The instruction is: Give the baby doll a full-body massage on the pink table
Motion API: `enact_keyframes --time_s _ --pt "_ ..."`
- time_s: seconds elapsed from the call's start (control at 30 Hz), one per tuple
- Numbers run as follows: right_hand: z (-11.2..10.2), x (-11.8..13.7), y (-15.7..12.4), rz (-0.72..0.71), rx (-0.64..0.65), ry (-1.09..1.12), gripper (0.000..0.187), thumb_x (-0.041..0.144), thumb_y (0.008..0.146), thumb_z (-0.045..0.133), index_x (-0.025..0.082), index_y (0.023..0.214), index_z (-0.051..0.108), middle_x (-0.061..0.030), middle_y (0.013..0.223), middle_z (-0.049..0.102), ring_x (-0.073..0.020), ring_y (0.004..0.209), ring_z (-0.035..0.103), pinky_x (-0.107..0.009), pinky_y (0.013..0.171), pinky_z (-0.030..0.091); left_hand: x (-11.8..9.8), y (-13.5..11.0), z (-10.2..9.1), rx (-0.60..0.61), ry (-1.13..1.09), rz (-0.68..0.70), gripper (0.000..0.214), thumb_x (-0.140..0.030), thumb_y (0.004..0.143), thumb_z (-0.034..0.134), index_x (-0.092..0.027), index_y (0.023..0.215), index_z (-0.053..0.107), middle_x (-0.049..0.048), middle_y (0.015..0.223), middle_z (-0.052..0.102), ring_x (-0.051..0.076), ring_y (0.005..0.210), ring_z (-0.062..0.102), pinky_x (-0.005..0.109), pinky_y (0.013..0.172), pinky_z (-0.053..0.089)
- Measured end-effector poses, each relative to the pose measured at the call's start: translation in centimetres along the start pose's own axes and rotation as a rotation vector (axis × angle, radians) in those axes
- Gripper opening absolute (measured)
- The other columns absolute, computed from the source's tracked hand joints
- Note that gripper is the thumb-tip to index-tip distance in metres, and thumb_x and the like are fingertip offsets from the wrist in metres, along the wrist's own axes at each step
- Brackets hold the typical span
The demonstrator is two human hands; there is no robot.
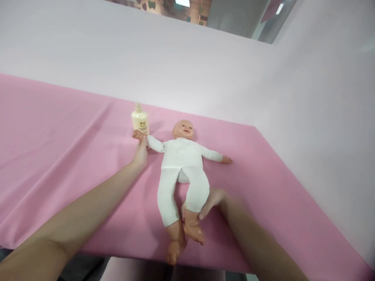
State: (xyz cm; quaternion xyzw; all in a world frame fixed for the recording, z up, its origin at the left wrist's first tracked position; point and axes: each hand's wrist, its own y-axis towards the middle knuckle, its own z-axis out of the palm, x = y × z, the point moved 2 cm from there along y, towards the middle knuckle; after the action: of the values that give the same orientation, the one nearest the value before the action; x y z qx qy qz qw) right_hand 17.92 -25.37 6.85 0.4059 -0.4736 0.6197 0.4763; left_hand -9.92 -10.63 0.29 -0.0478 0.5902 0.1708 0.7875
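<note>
A baby doll [181, 156] in a white suit lies on its back on the pink cloth [58, 148], head away from me, arms spread. My left hand [140, 153] is closed round the doll's wrist beside its small hand. My right hand [209, 203] grips the doll's lower leg just above the bare foot, fingers wrapped under the white trouser leg. A cream lotion bottle [140, 119] with a pump top stands upright just behind the doll's held hand.
The pink cloth covers a table that ends at a near edge [131, 257] under the doll's feet. White walls [322, 117] rise behind and to the right of the table.
</note>
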Motion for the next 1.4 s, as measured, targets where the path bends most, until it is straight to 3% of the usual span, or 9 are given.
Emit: enact_keyframes --time_s 0.2,0.33,0.47,0.57,0.67,0.8,1.17,1.4 --pt "-0.6 0.1 0.0 -0.037 -0.032 0.052 0.050 0.050 0.073 0.087 0.015 0.106 0.073 -0.0110 0.112 0.073 -0.0260 0.112 0.068 -0.033 0.101 0.052 -1.2 -1.2 0.6 0.063 0.083 0.131 0.056 -0.068 0.094 0.051 -0.031 0.136 0.051 0.0093 0.147 0.057 0.026 0.137 0.057 0.042 0.104 0.056" --pt "-0.5 -1.3 -0.1 -0.164 -0.101 0.154 0.063 0.057 0.067 0.086 0.011 0.109 0.073 -0.0163 0.111 0.072 -0.0302 0.107 0.069 -0.039 0.097 0.053 -2.0 -2.6 1.3 0.140 0.177 0.293 0.057 -0.064 0.095 0.055 -0.030 0.139 0.049 0.0094 0.148 0.055 0.025 0.142 0.051 0.041 0.115 0.046" --pt "-0.5 -2.7 -0.2 -0.406 -0.241 0.276 0.064 0.064 0.068 0.080 0.010 0.101 0.072 -0.0146 0.099 0.071 -0.0274 0.092 0.070 -0.039 0.085 0.055 -2.9 -4.1 1.9 0.306 0.363 0.444 0.049 -0.058 0.094 0.057 -0.024 0.129 0.057 0.0117 0.128 0.066 0.027 0.125 0.060 0.046 0.113 0.045" --pt "-0.5 -2.7 -0.2 -0.539 -0.423 0.349 0.058 0.068 0.075 0.073 0.013 0.093 0.068 -0.0095 0.092 0.067 -0.0246 0.087 0.068 -0.040 0.086 0.054 -3.8 -5.2 2.3 0.461 0.561 0.598 0.043 -0.053 0.092 0.061 -0.022 0.122 0.063 0.0124 0.122 0.068 0.029 0.119 0.062 0.050 0.112 0.045" --pt "-0.9 -2.2 -0.4 -0.584 -0.626 0.422 0.054 0.070 0.085 0.063 0.016 0.090 0.065 -0.0064 0.092 0.062 -0.0227 0.089 0.065 -0.041 0.090 0.054 -4.5 -5.8 2.7 0.610 0.690 0.721 0.041 -0.048 0.092 0.060 -0.023 0.125 0.064 0.0123 0.128 0.068 0.030 0.124 0.060 0.050 0.113 0.043" --pt "-1.5 -2.3 -0.6 -0.553 -0.739 0.519 0.052 0.069 0.088 0.060 0.016 0.089 0.062 -0.0055 0.092 0.061 -0.0200 0.085 0.063 -0.037 0.086 0.054 -4.6 -5.9 3.0 0.694 0.757 0.790 0.041 -0.042 0.092 0.058 -0.024 0.129 0.063 0.0120 0.133 0.068 0.031 0.129 0.058 0.052 0.115 0.041" --pt "-1.7 -2.5 -0.6 -0.530 -0.777 0.524 0.055 0.068 0.086 0.064 0.013 0.091 0.065 -0.0062 0.091 0.062 -0.0199 0.084 0.064 -0.035 0.081 0.056 -4.6 -6.0 3.0 0.694 0.764 0.819 0.040 -0.040 0.093 0.058 -0.023 0.130 0.062 0.0117 0.134 0.068 0.030 0.129 0.058 0.050 0.115 0.041" --pt "-1.3 -2.3 -0.6 -0.546 -0.723 0.449 0.055 0.070 0.088 0.060 0.015 0.091 0.064 -0.0067 0.094 0.060 -0.0202 0.087 0.061 -0.039 0.088 0.054 -4.1 -5.3 2.4 0.520 0.638 0.678 0.042 -0.047 0.091 0.064 -0.023 0.125 0.063 0.0111 0.126 0.069 0.029 0.120 0.062 0.047 0.109 0.045"
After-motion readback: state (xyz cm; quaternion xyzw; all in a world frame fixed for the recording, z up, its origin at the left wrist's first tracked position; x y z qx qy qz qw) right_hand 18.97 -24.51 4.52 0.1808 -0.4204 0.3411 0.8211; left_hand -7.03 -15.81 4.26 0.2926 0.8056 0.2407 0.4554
